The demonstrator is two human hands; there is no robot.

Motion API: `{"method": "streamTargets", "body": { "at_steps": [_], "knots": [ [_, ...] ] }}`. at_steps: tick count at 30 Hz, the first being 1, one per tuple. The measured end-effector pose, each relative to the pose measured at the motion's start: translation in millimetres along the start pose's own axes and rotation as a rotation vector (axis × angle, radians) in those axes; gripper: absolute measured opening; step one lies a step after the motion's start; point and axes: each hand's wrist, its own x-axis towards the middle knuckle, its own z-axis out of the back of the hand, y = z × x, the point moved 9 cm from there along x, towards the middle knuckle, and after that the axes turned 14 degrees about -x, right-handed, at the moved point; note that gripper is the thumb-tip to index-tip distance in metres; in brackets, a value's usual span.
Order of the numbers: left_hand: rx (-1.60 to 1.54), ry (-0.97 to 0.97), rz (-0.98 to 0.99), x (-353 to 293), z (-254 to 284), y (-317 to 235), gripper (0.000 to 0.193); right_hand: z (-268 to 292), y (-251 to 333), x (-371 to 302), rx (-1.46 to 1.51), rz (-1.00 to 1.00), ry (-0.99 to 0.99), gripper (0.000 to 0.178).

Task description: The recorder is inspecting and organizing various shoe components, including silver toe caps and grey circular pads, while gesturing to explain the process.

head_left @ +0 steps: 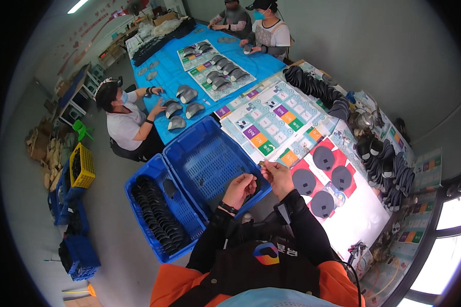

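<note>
Both my hands are raised over the near right end of an empty-looking blue crate [202, 148]. My right hand [278, 180] pinches a small brownish piece [262, 163] between thumb and fingertips; its kind is too small to tell. My left hand [239, 190] is closed, thumb against the curled fingers, with something dark and unclear by the fingertips. To the right of my hands, several dark grey round pads [323, 203], each with a small black square patch, lie on a red and white sheet [351, 176].
A second blue crate [138, 215] at left holds a long row of dark curved pieces [156, 215]. Grey cap-like pieces [187, 93] lie on the blue-covered table [256, 66], where several people sit. Stacks of dark pieces [317, 87] line the right side near the wall.
</note>
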Motion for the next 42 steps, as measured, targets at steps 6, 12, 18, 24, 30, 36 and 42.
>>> {"method": "streamTargets", "body": {
  "at_steps": [6, 12, 18, 24, 30, 36, 42],
  "knots": [
    [0.005, 0.016, 0.051, -6, 10, 10, 0.02, 9, 9, 27, 0.215, 0.164, -0.04, 0.02],
    [0.004, -0.034, 0.029, -15, 30, 7, 0.02, 17, 56, 80, 0.085, 0.244, -0.136, 0.024],
    [-0.025, -0.119, -0.025, -32, 60, -9, 0.02, 15, 57, 90, 0.076, 0.237, -0.111, 0.025],
    [-0.056, -0.189, -0.062, -43, 88, -19, 0.018, 6, 53, 89, 0.098, 0.243, -0.069, 0.028],
    [-0.059, -0.201, -0.073, -37, 101, -21, 0.019, -3, 55, 83, -0.036, 0.19, -0.069, 0.026],
    [-0.071, -0.194, -0.045, -29, 97, -12, 0.024, -20, 57, 75, -0.182, 0.203, 0.001, 0.025],
    [-0.069, -0.177, -0.036, -26, 92, -11, 0.029, -10, 33, 66, -0.193, 0.145, 0.02, 0.023]
  ]
}}
